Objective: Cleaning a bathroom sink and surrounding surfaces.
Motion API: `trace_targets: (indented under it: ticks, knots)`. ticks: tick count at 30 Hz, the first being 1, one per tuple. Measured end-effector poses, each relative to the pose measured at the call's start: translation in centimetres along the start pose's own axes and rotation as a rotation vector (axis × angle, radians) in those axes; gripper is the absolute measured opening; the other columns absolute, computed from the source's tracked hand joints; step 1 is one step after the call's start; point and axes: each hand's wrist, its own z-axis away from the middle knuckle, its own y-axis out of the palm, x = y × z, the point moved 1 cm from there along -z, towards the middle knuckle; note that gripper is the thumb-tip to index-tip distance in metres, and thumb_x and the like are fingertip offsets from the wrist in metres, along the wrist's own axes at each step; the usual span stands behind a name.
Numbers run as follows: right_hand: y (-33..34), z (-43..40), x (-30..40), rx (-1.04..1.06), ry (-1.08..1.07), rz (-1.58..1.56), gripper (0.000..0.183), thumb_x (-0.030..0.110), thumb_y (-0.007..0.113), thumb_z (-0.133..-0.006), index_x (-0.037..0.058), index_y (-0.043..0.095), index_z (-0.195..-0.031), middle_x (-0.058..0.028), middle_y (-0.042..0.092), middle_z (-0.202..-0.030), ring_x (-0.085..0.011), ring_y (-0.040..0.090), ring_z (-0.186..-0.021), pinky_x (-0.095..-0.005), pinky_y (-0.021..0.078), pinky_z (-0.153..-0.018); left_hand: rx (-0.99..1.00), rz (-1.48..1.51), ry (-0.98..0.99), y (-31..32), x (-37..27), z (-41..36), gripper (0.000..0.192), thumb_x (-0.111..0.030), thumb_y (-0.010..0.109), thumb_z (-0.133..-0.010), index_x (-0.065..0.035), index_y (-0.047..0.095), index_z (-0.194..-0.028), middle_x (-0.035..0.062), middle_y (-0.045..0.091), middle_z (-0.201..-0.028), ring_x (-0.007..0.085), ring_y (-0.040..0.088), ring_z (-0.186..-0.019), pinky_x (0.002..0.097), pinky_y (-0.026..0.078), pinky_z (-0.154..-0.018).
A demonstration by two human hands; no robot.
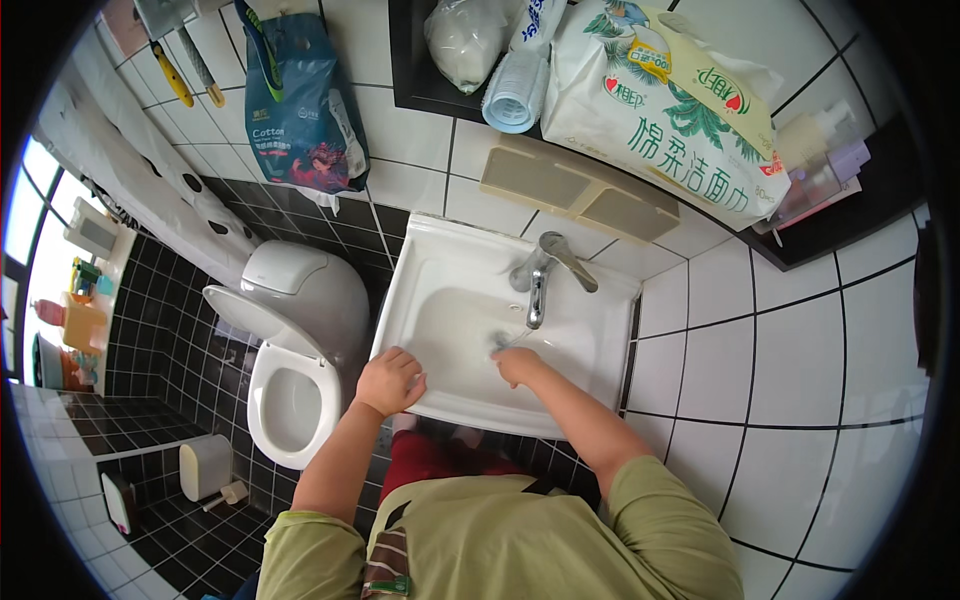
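Note:
A white ceramic washbasin (450,330) lies before me, with a chrome single-lever faucet (537,289) at its back. A thin stream of water runs from the spout. My right hand (519,366) is inside the bowl just below the spout, fingers bent toward the drain area; whether it holds anything there cannot be told. My left hand (390,380) rests on the basin's front left corner, fingers curled over the rim, holding no separate object.
To the left stands a white toilet (292,405) with its lid raised. Above the basin are a beige wall holder (577,191) and a dark shelf (810,244) with a large tissue pack (667,112) and bottles. A blue cotton-towel bag (304,105) hangs on the wall.

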Motion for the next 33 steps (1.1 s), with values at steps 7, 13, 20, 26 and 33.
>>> trace_targets:
  ticks: [7, 13, 20, 26, 33]
  knots:
    - [-0.8, -1.4, -2.9, -0.397, -0.005, 0.080, 0.030, 0.021, 0.062, -0.100, 0.0143, 0.073, -0.127, -0.0155, 0.077, -0.108, -0.0345, 0.074, -0.102, -0.0485, 0.0579, -0.089, -0.001, 0.012, 0.009, 0.1, 0.0, -0.2, 0.008, -0.017, 0.075, -0.082, -0.0097, 0.072, -0.080, 0.0045, 0.072, -0.090, 0.0272, 0.068, -0.093, 0.0397, 0.059, -0.081]
    - [2.2, -2.5, -2.7, -0.870, -0.379, -0.041, 0.026, 0.011, 0.079, -0.086, 0.0077, 0.076, -0.111, -0.0162, 0.065, -0.109, -0.0426, 0.065, -0.106, -0.0496, 0.0555, -0.092, -0.008, 0.014, 0.013, 0.2, -0.1, -0.6, 0.007, -0.017, 0.074, -0.082, -0.0104, 0.072, -0.080, 0.0035, 0.072, -0.091, 0.0267, 0.068, -0.093, 0.0396, 0.059, -0.081]
    - [2.8, -1.2, -1.6, -0.780, -0.315, -0.071, 0.013, 0.020, 0.073, -0.093, 0.0102, 0.076, -0.100, -0.0170, 0.067, -0.111, -0.0398, 0.066, -0.106, -0.0509, 0.0559, -0.088, -0.004, 0.018, -0.001, -0.2, -0.1, -0.4, 0.007, -0.017, 0.074, -0.082, -0.0108, 0.072, -0.080, 0.0029, 0.072, -0.090, 0.0261, 0.069, -0.093, 0.0393, 0.059, -0.080]
    - [1.0, -1.1, -6.4, -0.565, -0.238, 0.303, 0.018, 0.020, 0.072, -0.091, 0.0067, 0.075, -0.102, -0.0207, 0.072, -0.095, -0.0419, 0.070, -0.094, -0.0539, 0.0561, -0.084, -0.014, 0.015, 0.007, -0.1, -0.1, -0.4, 0.007, -0.017, 0.075, -0.081, -0.0108, 0.072, -0.079, 0.0030, 0.072, -0.090, 0.0260, 0.069, -0.092, 0.0393, 0.059, -0.080]
    - [0.8, -3.3, -3.8, -0.768, -0.153, -0.174, 0.017, 0.016, 0.074, -0.088, 0.0042, 0.074, -0.101, -0.0204, 0.070, -0.101, -0.0404, 0.067, -0.103, -0.0520, 0.0554, -0.090, -0.016, 0.019, 0.011, 0.1, 0.1, -0.4, 0.007, -0.016, 0.075, -0.081, -0.0109, 0.071, -0.079, 0.0029, 0.072, -0.089, 0.0262, 0.068, -0.091, 0.0392, 0.059, -0.079]
